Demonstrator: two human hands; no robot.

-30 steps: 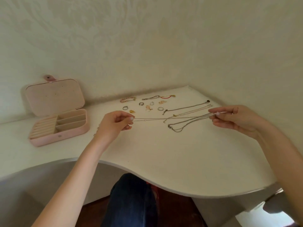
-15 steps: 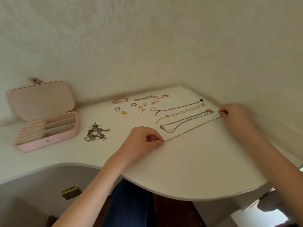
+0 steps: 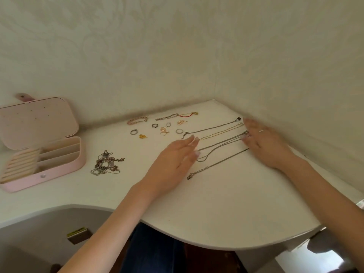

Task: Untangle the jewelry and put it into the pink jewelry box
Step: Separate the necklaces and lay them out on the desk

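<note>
White desk [image 3: 226, 209] | necklaces [image 3: 218, 152] between flat left hand [image 3: 173, 160] and right hand [image 3: 266, 142], both empty

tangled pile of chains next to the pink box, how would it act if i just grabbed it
The tangled pile would probably lift as one floppy clump, since its thin chains loop through each other. It looks light. Loose ends trailing toward the table could snag or drag.
</note>
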